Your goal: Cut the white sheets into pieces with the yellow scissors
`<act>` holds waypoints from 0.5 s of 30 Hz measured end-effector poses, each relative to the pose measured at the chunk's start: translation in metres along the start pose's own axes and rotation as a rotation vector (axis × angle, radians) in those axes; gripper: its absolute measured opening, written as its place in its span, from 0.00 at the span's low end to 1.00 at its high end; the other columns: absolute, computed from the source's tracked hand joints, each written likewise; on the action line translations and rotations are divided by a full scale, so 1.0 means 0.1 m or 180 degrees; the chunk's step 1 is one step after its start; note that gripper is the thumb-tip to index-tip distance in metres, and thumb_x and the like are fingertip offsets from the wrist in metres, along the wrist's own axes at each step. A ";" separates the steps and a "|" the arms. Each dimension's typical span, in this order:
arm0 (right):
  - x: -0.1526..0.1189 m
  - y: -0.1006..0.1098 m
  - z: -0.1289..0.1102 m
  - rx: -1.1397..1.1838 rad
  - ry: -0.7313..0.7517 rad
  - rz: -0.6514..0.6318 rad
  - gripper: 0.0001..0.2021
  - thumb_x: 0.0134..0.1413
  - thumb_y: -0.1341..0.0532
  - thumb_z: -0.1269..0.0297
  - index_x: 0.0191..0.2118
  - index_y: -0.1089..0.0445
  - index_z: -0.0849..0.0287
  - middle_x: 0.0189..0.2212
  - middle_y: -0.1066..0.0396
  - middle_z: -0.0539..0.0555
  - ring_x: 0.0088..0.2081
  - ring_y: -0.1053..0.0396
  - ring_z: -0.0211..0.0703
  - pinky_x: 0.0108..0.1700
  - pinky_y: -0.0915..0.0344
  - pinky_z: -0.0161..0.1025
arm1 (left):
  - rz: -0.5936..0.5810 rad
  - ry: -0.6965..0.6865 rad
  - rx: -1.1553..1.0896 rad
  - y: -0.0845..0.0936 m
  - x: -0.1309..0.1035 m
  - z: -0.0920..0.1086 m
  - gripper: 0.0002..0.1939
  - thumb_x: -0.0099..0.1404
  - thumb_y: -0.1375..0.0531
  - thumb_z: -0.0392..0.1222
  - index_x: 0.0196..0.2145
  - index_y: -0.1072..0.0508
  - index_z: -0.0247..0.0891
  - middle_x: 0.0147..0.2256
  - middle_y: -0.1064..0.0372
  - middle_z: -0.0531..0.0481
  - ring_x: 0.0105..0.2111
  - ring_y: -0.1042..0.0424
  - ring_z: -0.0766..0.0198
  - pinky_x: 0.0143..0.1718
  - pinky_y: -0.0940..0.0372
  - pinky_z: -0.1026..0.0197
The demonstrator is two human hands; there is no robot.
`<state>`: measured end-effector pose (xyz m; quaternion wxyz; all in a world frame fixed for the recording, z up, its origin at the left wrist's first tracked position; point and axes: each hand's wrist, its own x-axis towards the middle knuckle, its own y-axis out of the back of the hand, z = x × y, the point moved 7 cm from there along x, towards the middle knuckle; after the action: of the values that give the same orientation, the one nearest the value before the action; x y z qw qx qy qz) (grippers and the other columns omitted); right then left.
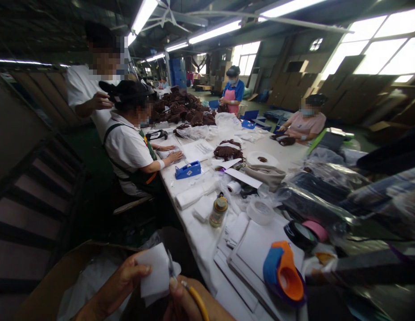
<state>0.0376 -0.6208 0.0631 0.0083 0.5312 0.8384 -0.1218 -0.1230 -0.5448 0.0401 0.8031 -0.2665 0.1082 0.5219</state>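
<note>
My left hand (122, 283) is closed on a small stack of white paper pieces (154, 273), with the thumb pressed on its face. Close beside it, my right hand (185, 299) grips a pair of scissors (171, 264), whose yellow handle shows at the lower edge. The blades lie at the right edge of the paper; whether they are cutting into it, I cannot make out. Below both hands stands an open cardboard box (43, 290) with clear plastic (90, 285) inside.
On the white table (190, 232) to my right are a glass jar (218, 211), a blue tape dispenser (187, 170), an orange and blue tape dispenser (287, 276), paper sheets (257, 240) and a brown bundle (228, 150). A seated co-worker (130, 138) works at the left edge.
</note>
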 end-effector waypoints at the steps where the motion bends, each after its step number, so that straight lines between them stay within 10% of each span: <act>1: 0.02 0.01 0.02 -0.0007 -0.0013 0.0012 0.33 0.63 0.54 0.36 0.29 0.29 0.62 0.21 0.34 0.50 0.22 0.37 0.34 0.26 0.42 0.31 | -0.0031 0.0031 -0.0006 -0.02 0.00 0.00 0.16 0.54 0.32 0.39 0.42 0.20 0.32 0.34 0.21 0.42 0.37 0.25 0.49 0.40 0.32 0.54; 15: 0.09 0.02 0.26 0.0439 -0.0156 0.0255 0.32 0.57 0.49 0.32 0.32 0.30 0.61 0.20 0.36 0.49 0.23 0.37 0.36 0.27 0.41 0.32 | -0.0171 0.0136 0.0035 -0.14 0.01 -0.03 0.15 0.52 0.33 0.38 0.39 0.20 0.31 0.28 0.25 0.45 0.33 0.28 0.55 0.37 0.35 0.58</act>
<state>0.0323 -0.6177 0.0365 -0.0029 0.5605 0.8056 -0.1918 -0.1097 -0.5499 0.0420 0.8157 -0.2760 0.1209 0.4937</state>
